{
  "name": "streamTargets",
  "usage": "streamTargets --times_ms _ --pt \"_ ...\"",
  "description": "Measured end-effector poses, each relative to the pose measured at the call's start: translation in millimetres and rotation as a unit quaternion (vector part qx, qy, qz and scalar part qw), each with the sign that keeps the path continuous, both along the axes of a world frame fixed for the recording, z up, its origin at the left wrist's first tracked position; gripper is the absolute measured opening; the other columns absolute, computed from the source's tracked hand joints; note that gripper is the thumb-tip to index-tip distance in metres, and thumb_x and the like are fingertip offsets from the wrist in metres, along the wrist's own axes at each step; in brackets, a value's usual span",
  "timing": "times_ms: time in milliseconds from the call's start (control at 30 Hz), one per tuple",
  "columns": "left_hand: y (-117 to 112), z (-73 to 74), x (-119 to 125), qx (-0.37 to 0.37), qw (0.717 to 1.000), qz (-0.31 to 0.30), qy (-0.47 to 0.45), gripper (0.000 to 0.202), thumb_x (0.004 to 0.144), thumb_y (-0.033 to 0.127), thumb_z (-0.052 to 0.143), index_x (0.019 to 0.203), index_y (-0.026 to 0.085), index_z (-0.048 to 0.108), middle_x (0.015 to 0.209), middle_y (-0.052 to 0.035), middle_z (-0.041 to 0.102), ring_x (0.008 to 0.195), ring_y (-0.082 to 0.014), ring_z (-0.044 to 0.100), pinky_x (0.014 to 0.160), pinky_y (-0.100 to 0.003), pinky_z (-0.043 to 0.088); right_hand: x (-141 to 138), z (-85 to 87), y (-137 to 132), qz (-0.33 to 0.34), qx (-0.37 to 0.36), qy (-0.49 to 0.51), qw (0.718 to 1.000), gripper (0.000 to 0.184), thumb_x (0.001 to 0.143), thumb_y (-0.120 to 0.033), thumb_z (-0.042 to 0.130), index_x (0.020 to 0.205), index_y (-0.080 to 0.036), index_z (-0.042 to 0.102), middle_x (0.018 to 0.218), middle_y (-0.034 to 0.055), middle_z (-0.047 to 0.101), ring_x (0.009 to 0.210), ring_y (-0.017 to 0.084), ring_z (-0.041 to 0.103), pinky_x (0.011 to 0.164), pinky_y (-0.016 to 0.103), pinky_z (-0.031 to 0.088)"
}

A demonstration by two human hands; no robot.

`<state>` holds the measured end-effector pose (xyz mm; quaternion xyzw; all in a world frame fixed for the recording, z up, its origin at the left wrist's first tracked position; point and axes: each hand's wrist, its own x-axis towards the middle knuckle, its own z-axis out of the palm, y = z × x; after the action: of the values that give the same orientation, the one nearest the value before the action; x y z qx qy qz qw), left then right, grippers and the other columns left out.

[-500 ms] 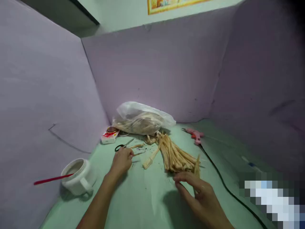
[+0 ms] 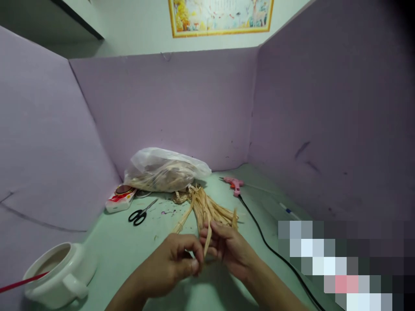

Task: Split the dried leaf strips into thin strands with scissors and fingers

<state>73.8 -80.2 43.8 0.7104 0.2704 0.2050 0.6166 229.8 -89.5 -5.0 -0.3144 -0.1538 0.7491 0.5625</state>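
A flat, pale dried-straw strip (image 2: 208,242) stands between my two hands, over the table's near part. My right hand (image 2: 232,250) pinches it between thumb and fingers. Curled fingers of my left hand (image 2: 173,261) close at the strip's lower end, partly hiding it. Just beyond the hands lies a fanned bundle of straw strips (image 2: 215,207), tied at its far end, with a braided straw piece (image 2: 181,197) beside it. To the left, black-handled scissors (image 2: 140,216) rest with blades slightly apart.
A clear plastic bag (image 2: 162,172) of straw lies against the back panel. A pink glue gun (image 2: 234,185) trails a black cord (image 2: 269,246) at right. At left are a white pot (image 2: 58,276) with a red stick (image 2: 22,283) and a small white-and-red packet (image 2: 119,199).
My left hand has left the spot by the scissors and come toward me, meeting my right hand. A straw strip is now held between them. The small strips near the scissors are gone.
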Motion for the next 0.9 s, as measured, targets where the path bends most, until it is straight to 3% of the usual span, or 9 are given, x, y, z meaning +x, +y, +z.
streamTargets --times_ms 167,267,333,433,500,633,767,900 --pt "-11.0 6.0 2.6 -0.004 0.991 -0.098 0.091 0.014 0.069 0.027 0.057 0.068 0.013 0.062 0.063 -0.0004 0.054 0.060 -0.0104 0.047 0.059 -0.021 0.037 4.7 2.1 -0.9 -0.053 0.043 0.003 0.998 0.021 0.065 -0.022 0.068 0.080 -0.012 0.058 0.057 -0.0017 0.060 0.049 0.008 0.056 0.055 0.022 0.048" --pt "-13.9 8.3 3.5 -0.027 0.978 -0.162 0.131 0.018 0.070 0.030 0.056 0.073 0.014 0.064 0.063 -0.0008 0.055 0.059 -0.0105 0.047 0.059 -0.021 0.038 9.5 5.7 -0.7 -0.070 0.059 -0.026 0.995 0.026 0.065 -0.027 0.068 0.085 -0.013 0.058 0.060 -0.0020 0.058 0.048 0.007 0.053 0.048 0.021 0.047" --pt "-10.0 6.7 4.7 -0.040 0.987 -0.096 0.124 0.021 0.069 0.034 0.056 0.068 0.013 0.062 0.055 0.0002 0.053 0.051 -0.0095 0.046 0.052 -0.020 0.038 10.3 6.7 -2.1 -0.051 0.067 -0.069 0.994 0.029 0.064 -0.030 0.067 0.087 -0.013 0.058 0.066 0.0002 0.060 0.052 0.008 0.055 0.045 0.021 0.046" --pt "0.9 -0.7 9.6 0.010 0.985 0.154 0.072 0.025 0.068 0.038 0.057 0.062 0.014 0.054 0.049 0.0026 0.047 0.045 -0.0080 0.042 0.044 -0.019 0.035 4.5 3.8 -4.9 -0.026 0.065 -0.139 0.988 0.027 0.060 -0.030 0.069 0.077 -0.012 0.058 0.060 -0.0016 0.058 0.050 0.009 0.054 0.046 0.022 0.047" --pt "6.3 -8.9 15.4 0.030 0.969 0.239 0.059 0.026 0.065 0.039 0.060 0.068 0.014 0.052 0.054 0.0033 0.047 0.046 -0.0076 0.041 0.040 -0.018 0.034 -2.3 -0.8 -5.8 -0.032 0.048 -0.190 0.980 0.023 0.057 -0.028 0.070 0.064 -0.013 0.054 0.049 -0.0040 0.054 0.041 0.007 0.049 0.041 0.020 0.043" --pt "7.0 -29.6 29.2 0.010 0.965 0.258 0.049 0.030 0.059 0.040 0.063 0.069 0.015 0.050 0.057 0.0033 0.047 0.045 -0.0075 0.040 0.035 -0.017 0.032 -13.4 -11.3 -5.3 -0.078 0.027 -0.313 0.946 0.023 0.055 -0.024 0.067 0.052 -0.016 0.045 0.034 -0.0067 0.045 0.029 0.006 0.041 0.032 0.019 0.033" --pt "8.0 -41.5 34.6 -0.054 0.948 0.313 0.015 0.026 0.060 0.036 0.061 0.056 0.015 0.047 0.043 0.0049 0.042 0.038 -0.0067 0.037 0.035 -0.019 0.031 -16.8 -14.4 -6.2 -0.104 0.051 -0.398 0.910 0.023 0.060 -0.030 0.063 0.053 -0.015 0.047 0.036 -0.0048 0.048 0.032 0.007 0.043 0.034 0.018 0.033" --pt "15.7 -39.3 27.5 -0.123 0.934 0.334 -0.036 0.020 0.057 0.029 0.061 0.054 0.012 0.050 0.044 0.0027 0.047 0.038 -0.0052 0.039 0.037 -0.017 0.029 -13.7 -8.7 -8.9 -0.029 0.057 -0.335 0.940 0.025 0.055 -0.034 0.068 0.060 -0.013 0.055 0.049 -0.0007 0.056 0.046 0.010 0.051 0.044 0.021 0.042"
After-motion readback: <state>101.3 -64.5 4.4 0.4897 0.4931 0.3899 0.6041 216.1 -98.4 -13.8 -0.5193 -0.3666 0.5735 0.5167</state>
